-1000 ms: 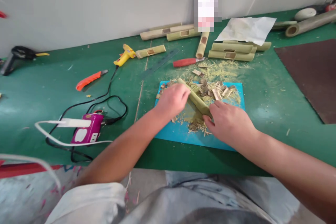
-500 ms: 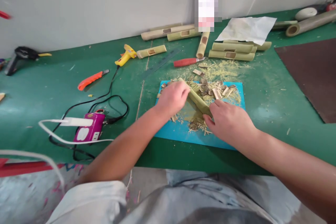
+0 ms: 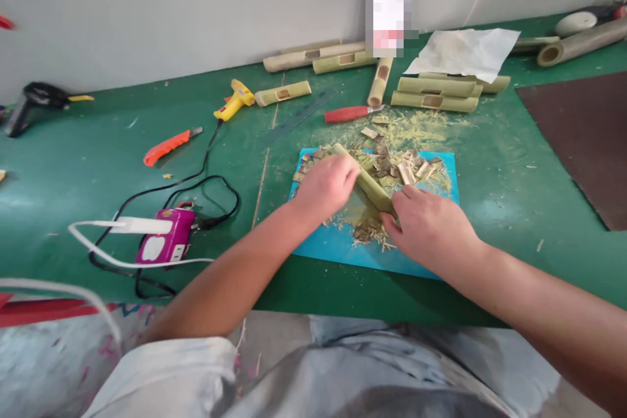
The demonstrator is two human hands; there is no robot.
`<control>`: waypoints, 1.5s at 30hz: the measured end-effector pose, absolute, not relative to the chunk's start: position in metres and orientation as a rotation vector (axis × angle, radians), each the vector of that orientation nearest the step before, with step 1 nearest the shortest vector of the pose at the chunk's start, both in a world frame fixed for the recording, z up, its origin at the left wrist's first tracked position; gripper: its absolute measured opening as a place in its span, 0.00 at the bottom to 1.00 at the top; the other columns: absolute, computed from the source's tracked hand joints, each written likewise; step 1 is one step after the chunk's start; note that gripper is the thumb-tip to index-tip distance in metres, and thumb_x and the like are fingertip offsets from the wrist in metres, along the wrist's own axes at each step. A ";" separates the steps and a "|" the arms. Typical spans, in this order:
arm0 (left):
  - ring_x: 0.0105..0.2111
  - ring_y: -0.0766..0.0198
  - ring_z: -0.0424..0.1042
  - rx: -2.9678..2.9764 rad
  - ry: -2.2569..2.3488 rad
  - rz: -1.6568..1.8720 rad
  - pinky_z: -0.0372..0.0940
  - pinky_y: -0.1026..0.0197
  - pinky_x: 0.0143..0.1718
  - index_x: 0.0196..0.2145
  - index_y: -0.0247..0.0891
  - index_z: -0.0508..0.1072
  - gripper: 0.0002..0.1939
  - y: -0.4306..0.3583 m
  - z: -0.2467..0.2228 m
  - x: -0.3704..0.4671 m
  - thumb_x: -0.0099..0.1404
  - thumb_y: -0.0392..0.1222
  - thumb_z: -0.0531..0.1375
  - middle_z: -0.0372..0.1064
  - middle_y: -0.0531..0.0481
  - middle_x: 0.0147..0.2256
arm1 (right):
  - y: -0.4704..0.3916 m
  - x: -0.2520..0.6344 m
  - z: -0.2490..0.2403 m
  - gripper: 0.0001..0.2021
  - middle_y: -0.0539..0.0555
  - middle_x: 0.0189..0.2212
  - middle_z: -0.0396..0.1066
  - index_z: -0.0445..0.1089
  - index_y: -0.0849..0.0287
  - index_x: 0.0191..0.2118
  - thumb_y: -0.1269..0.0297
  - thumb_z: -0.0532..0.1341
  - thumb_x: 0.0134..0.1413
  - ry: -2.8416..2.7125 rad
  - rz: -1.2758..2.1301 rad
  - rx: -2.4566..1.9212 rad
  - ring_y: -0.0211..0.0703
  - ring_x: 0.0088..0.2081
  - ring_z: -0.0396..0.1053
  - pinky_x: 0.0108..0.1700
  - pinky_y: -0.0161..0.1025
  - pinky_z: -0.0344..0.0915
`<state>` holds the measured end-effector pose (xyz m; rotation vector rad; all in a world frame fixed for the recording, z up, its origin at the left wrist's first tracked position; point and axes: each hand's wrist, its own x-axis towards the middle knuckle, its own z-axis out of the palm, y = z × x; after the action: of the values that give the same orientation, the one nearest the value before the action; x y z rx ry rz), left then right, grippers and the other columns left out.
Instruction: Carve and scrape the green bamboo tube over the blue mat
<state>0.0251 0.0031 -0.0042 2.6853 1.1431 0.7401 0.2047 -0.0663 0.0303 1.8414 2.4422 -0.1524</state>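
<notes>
A green bamboo tube [image 3: 371,187] slants over the blue mat [image 3: 377,266], its upper end to the left. My left hand [image 3: 329,184] is closed at that upper end, its fingertips curled under and out of sight. Around the lower end wraps my right hand [image 3: 431,217], thumb toward me and fingers over the top. Whether a small tool sits inside the left fist cannot be seen. Beneath and behind the tube lie bamboo chips [image 3: 406,173], shavings and pale dust.
Beyond the mat lie a red-handled knife [image 3: 347,114], a ruler [image 3: 306,114] and several notched bamboo tubes [image 3: 434,101]. At left are a yellow glue gun [image 3: 235,101], an orange cutter [image 3: 167,147] and a purple power strip [image 3: 166,236] with cables. A dark board [image 3: 582,144] is at right.
My left hand has shifted very slightly right and down along the bamboo tube. The right hand keeps its hold. The whole view has moved a little.
</notes>
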 end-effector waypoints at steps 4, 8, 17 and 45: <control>0.29 0.64 0.67 2.701 1.017 0.626 0.60 0.63 0.31 0.30 0.37 0.66 0.12 0.001 -0.003 0.027 0.72 0.39 0.50 0.67 0.50 0.27 | -0.066 0.205 0.030 0.13 0.59 0.32 0.70 0.70 0.64 0.35 0.62 0.52 0.61 2.445 -0.157 1.827 0.43 0.30 0.67 0.26 0.39 0.44; 0.28 0.64 0.65 2.652 1.209 0.683 0.59 0.62 0.30 0.29 0.37 0.65 0.13 0.000 -0.003 0.030 0.72 0.39 0.50 0.66 0.50 0.26 | -0.067 0.204 0.030 0.13 0.59 0.32 0.70 0.71 0.64 0.35 0.62 0.52 0.61 2.441 -0.123 1.836 0.42 0.30 0.67 0.26 0.39 0.44; 0.28 0.66 0.66 2.625 1.091 0.738 0.59 0.64 0.31 0.29 0.37 0.65 0.09 0.006 -0.003 0.027 0.69 0.36 0.54 0.66 0.52 0.26 | -0.066 0.204 0.031 0.13 0.59 0.31 0.70 0.70 0.64 0.35 0.62 0.52 0.61 2.438 -0.122 1.813 0.44 0.31 0.68 0.26 0.39 0.43; 0.28 0.64 0.67 2.631 1.203 0.653 0.60 0.61 0.31 0.28 0.37 0.64 0.10 0.007 0.004 0.027 0.69 0.36 0.53 0.66 0.50 0.26 | -0.067 0.204 0.030 0.13 0.60 0.32 0.71 0.71 0.65 0.35 0.63 0.52 0.62 2.475 -0.126 1.805 0.45 0.32 0.69 0.27 0.39 0.47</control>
<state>0.0266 0.0074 0.0036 2.6305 1.2031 0.6527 0.2038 -0.0675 0.0299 1.8055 2.4749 -0.1264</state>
